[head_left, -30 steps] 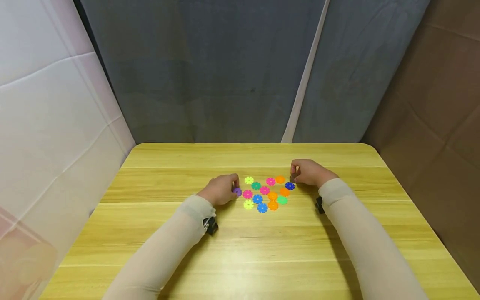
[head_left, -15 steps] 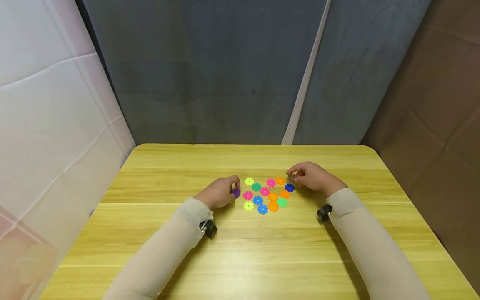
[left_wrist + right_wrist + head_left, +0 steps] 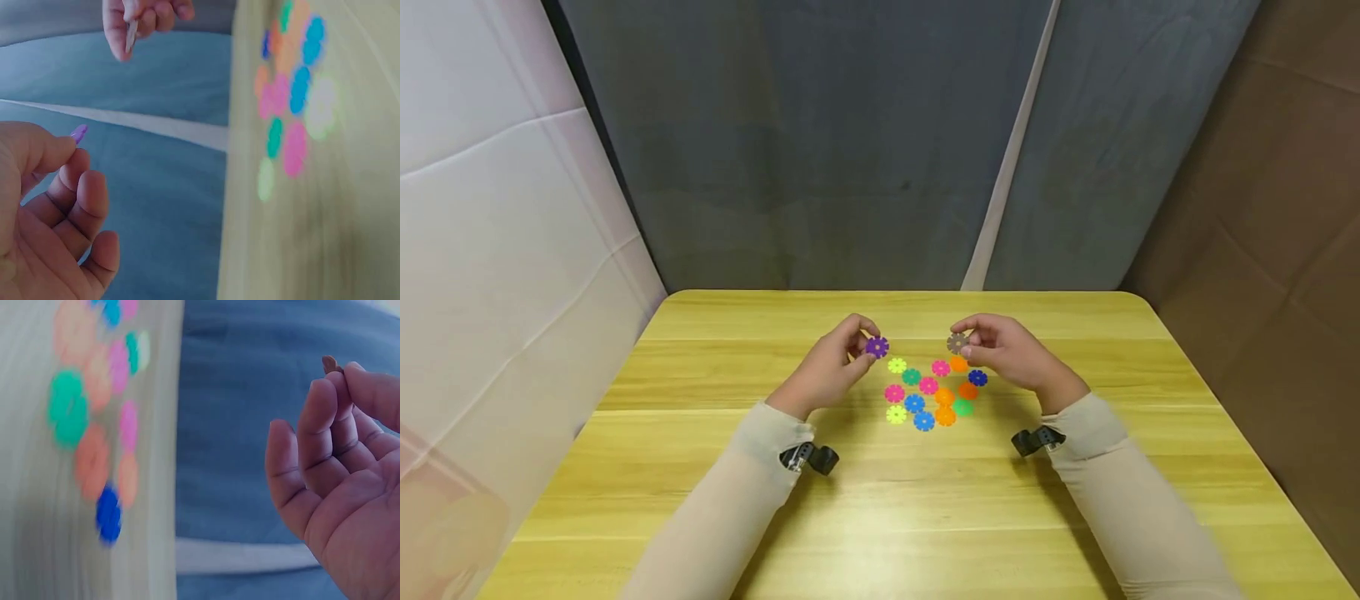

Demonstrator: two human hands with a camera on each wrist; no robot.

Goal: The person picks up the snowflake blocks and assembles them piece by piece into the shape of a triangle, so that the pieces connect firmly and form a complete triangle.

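Head view: a person is sitting at a yellow wooden table (image 3: 700,467), both forearms in pale sleeves extending over it. The left hand (image 3: 827,371) is pinching a purple gear-shaped disc (image 3: 877,347) between thumb and fingertips, holding it raised above the table at about ten o'clock from the cluster of loose discs (image 3: 934,392). The right hand (image 3: 1007,354) is pinching a brown disc (image 3: 957,342) in the same manner, at about one o'clock from the cluster; the two held discs are facing each other across a clear gap, not touching. The cluster is lying flat between and just below the hands: yellow, teal, pink, orange, dark blue, light blue and green pieces, several touching their neighbours. A small black device is sitting at each wrist, at the sleeve cuffs. Left wrist view: the purple disc (image 3: 79,133) is showing edge-on at the thumb tip, the remaining fingers loosely curled beneath it, the other hand visible at twelve o'clock. Right wrist view: the brown disc (image 3: 329,364) is showing as a small edge above the fingertips (image 3: 319,394); the discs on the table are blurred. A grey-blue curtain (image 3: 850,142) is hanging behind the table.
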